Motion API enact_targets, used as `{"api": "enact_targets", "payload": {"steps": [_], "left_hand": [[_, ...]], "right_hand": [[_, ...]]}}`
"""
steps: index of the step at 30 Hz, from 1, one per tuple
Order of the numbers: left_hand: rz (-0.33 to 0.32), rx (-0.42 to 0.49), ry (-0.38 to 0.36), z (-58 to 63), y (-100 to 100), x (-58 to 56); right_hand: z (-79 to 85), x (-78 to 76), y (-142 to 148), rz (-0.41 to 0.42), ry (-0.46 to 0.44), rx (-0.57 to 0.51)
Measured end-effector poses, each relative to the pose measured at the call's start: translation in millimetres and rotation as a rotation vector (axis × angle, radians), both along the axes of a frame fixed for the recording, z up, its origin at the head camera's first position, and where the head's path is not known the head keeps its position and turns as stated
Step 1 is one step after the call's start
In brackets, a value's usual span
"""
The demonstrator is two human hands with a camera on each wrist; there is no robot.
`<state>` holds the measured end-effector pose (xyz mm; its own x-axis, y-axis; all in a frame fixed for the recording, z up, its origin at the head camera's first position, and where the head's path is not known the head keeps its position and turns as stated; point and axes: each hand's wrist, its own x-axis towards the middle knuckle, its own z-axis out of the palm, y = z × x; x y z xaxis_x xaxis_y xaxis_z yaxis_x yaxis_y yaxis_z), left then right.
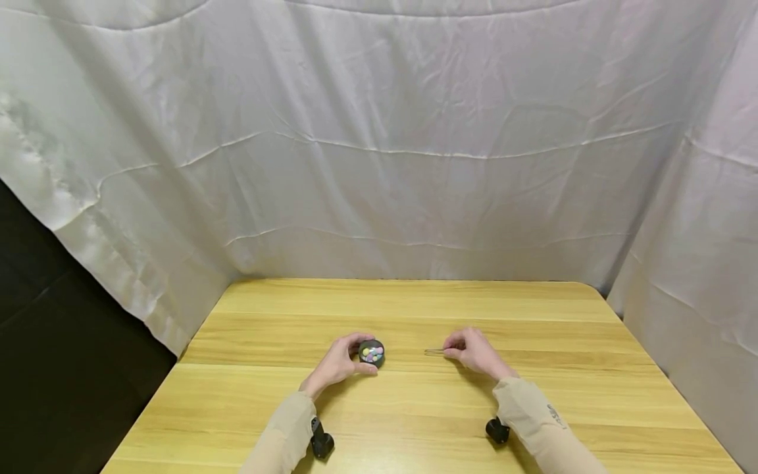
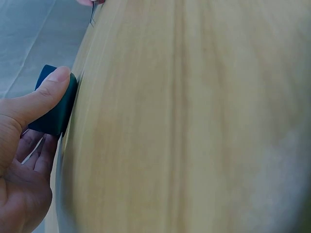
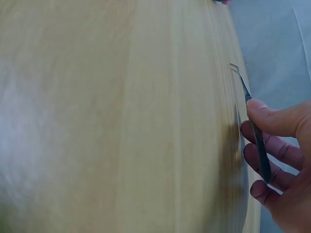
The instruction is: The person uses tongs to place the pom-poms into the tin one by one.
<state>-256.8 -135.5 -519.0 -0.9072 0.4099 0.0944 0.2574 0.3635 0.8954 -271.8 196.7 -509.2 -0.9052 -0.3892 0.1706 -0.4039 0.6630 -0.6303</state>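
Note:
My left hand (image 1: 341,362) holds a small dark green round container (image 1: 371,361) between thumb and fingers, upright on the table. Several pastel pieces (image 1: 373,355) in yellow, pink, purple and blue show within its rim. In the left wrist view the thumb (image 2: 51,87) lies against the near side of the container (image 2: 54,114), and its contents are out of sight. To the right, my right hand (image 1: 476,353) pinches thin metal tweezers (image 1: 434,351), whose tips point left toward the container. The right wrist view shows the tweezers (image 3: 260,145) with bent tips, slightly apart and touching nothing.
A light wood-grain table (image 1: 408,408) lies under both hands. Pale grey curtains (image 1: 414,197) hang behind it and at both sides. A black camera (image 1: 320,440) sits at the left wrist, another camera (image 1: 497,430) at the right. Dark cloth (image 1: 59,342) shows at far left.

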Motion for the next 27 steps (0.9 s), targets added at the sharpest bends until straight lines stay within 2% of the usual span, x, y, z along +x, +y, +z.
{"api": "enact_targets", "payload": {"steps": [8,17,21,27], "left_hand": [[-0.01,-0.018,0.013,0.4,0,-0.8],[-0.036,0.0,0.017,0.6,-2,-1.7],[-0.041,-0.015,0.03,0.2,-2,-0.9],[-0.049,-0.071,0.051,0.6,-5,-0.2]], "right_hand": [[2.6,2.3,-2,-0.022,-0.03,0.012],[2.5,1.4,7,-0.021,-0.066,-0.05],[1.9,4.1,18,-0.06,-0.041,-0.047],[0.9,7.8,35,-0.117,0.036,0.026]]}}
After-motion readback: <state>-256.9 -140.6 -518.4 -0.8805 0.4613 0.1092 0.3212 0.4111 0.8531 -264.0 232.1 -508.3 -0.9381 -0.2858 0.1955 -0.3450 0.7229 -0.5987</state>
